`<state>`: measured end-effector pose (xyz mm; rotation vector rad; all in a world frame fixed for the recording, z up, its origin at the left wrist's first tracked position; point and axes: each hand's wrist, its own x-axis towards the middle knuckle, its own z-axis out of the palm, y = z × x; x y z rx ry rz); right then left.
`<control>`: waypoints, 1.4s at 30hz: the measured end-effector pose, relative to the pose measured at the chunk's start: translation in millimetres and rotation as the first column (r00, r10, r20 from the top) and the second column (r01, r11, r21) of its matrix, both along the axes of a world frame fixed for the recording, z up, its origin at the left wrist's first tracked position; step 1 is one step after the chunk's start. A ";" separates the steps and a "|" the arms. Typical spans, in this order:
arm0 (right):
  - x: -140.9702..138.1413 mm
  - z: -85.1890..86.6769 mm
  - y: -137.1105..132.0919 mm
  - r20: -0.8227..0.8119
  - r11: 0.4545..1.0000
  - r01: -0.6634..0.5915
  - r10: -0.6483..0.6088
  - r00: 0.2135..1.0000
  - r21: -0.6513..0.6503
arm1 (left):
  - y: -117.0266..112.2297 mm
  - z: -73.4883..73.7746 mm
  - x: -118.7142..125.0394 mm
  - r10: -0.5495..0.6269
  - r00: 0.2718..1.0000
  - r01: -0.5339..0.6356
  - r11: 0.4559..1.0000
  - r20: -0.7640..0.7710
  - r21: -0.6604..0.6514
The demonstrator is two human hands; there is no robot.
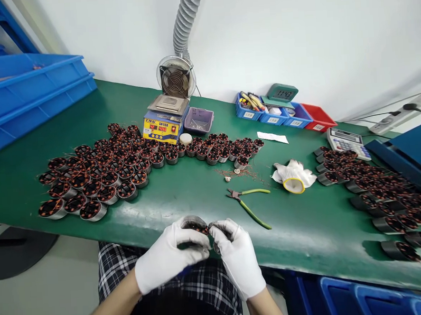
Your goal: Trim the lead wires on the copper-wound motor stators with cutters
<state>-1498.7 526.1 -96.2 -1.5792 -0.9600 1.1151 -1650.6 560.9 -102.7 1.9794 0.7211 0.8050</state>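
White-gloved, my left hand (173, 255) is wrapped round a motor stator (196, 223), a dark metal ring with copper windings, tilted near the table's front edge. My right hand (236, 255), gloved too with greyed fingertips, pinches right at the stator's right side. What sits between those fingertips is too small to make out; wire ends are hidden. Beyond the right hand lie green-handled side cutters (251, 205) with their jaws and handles spread. Scraps of copper wire (245, 173) are scattered behind the cutters, beside a white glove (294, 175).
Many stators (104, 173) stand in rows at left and centre; more stators (387, 199) fill the right side. At the back are a solder pot (164, 124), a purple tray (199, 120), small blue bins (272, 117), a red bin (318, 116) and a calculator (348, 142). Blue crates (35, 97) stand left.
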 end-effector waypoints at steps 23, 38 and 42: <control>141.8 -24.3 34.3 0.872 0.901 -0.372 0.355 0.336 -0.223 | 13.7 -15.5 -1.3 0.130 0.853 -0.019 0.976 -0.505 0.219; 131.2 -52.5 53.1 0.992 0.979 -0.163 0.123 -0.015 -0.124 | 12.2 -9.0 20.7 0.110 0.731 -0.004 0.988 -0.673 0.157; 109.9 -50.4 35.2 0.915 0.998 0.045 0.011 0.403 -0.032 | 10.9 -12.1 22.9 0.143 0.738 -0.031 0.983 -0.660 0.179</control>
